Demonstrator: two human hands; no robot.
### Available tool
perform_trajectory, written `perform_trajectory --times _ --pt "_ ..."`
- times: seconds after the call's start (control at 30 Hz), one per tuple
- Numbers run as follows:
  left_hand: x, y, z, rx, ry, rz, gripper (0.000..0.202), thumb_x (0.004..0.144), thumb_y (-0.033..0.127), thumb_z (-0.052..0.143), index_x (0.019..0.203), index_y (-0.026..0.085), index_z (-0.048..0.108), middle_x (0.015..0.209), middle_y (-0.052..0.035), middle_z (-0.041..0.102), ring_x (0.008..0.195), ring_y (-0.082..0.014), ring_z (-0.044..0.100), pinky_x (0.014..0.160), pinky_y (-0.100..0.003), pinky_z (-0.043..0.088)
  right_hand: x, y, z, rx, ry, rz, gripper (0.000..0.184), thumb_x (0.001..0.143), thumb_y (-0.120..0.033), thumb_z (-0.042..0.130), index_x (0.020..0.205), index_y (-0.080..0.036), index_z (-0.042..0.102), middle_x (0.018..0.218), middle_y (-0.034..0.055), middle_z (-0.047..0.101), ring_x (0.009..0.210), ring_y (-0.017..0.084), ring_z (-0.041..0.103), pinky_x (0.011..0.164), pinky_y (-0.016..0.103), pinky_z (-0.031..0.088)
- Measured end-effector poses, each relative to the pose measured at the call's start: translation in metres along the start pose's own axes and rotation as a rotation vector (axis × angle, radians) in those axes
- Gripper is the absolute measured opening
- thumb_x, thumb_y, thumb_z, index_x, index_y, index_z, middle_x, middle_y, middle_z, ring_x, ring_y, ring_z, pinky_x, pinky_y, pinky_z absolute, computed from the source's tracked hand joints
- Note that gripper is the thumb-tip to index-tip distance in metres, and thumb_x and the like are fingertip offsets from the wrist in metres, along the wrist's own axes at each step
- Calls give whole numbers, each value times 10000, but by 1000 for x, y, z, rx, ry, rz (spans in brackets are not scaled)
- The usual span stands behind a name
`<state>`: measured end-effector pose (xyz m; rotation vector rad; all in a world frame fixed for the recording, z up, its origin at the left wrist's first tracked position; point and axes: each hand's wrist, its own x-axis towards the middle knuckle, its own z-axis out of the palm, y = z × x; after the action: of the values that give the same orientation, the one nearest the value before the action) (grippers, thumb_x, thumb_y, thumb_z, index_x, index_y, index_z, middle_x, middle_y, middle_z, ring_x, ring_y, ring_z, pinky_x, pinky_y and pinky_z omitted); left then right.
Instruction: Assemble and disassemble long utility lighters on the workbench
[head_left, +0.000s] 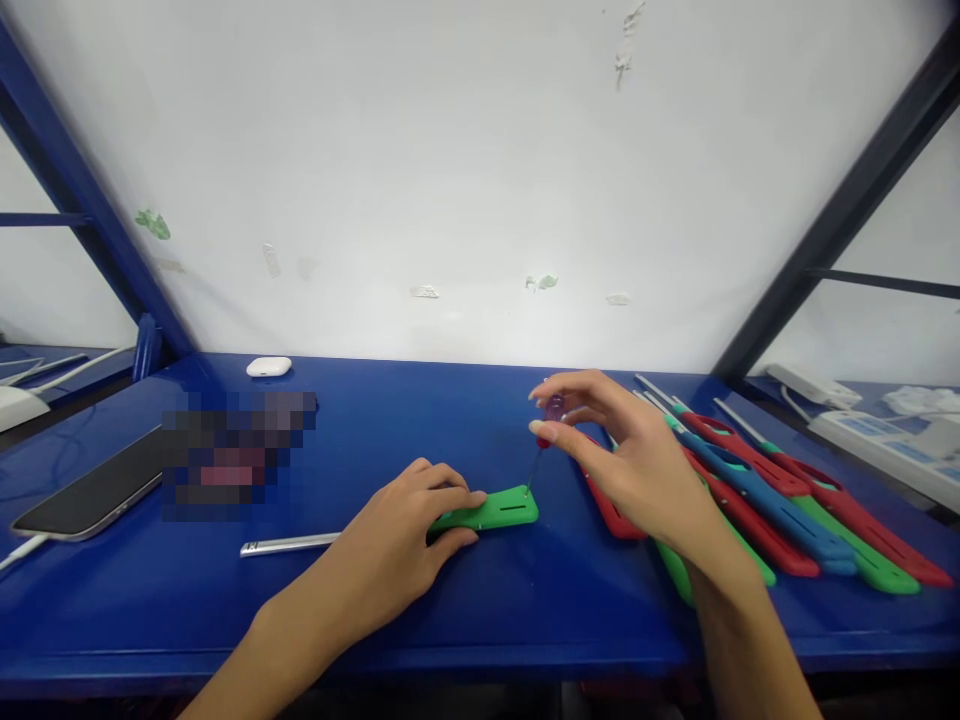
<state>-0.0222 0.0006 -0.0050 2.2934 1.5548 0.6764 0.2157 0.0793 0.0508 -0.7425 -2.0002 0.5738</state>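
Observation:
A green plastic handle [495, 510] with a metal shaft [289, 545] sticking out to its left lies flat on the blue bench [480, 610]. My left hand [416, 520] presses down on it, fingers closed over its middle. My right hand [615, 445] pinches the red-purple grip of a small screwdriver [546, 430] between thumb and fingertips. The screwdriver stands nearly upright with its tip on the right end of the green handle.
A pile of red, green and blue long-handled lighters [780, 500] lies at the right. At the left are a phone [94, 495] on a cable and a blurred patch; a white earbud case [268, 367] sits near the wall. Power strips [892, 440] lie beyond the right frame post.

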Motion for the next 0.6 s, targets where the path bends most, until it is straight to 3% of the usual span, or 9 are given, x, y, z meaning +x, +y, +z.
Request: perform_trajectory --times 0.13,0.33,0.5,0.6 --pt "-1 -1 1 -2 4 0 316 1004 157 689 1267 327 728 1216 5 690 1118 -227 615 1021 -402 514 0 -1 0 -19 -26 20 226 1043 -324 634 1245 -417 672 1196 -80 734 959 139 719 839 298 571" --pt "-1 -2 2 -4 9 6 310 1007 163 686 1264 331 727 1217 9 690 1127 -225 609 1028 -398 511 1 2 2 -42 -4 9 105 984 -378 719 1078 -345 687 1187 -39 691 1062 193 681 907 356 551" --pt "-1 -4 2 -4 13 12 322 1000 164 696 1270 336 724 1216 11 692 1127 -224 613 1026 -395 517 0 4 0 -64 -39 29 256 1047 -294 620 1259 -430 665 1220 -61 716 1003 176 703 934 390 540" --pt "-1 -5 2 -3 17 10 323 999 167 696 1274 335 724 1215 9 693 1121 -225 616 1020 -398 523 0 2 0 -57 -44 24 235 1027 -331 659 1238 -431 680 1245 -68 718 1027 181 707 918 377 546"
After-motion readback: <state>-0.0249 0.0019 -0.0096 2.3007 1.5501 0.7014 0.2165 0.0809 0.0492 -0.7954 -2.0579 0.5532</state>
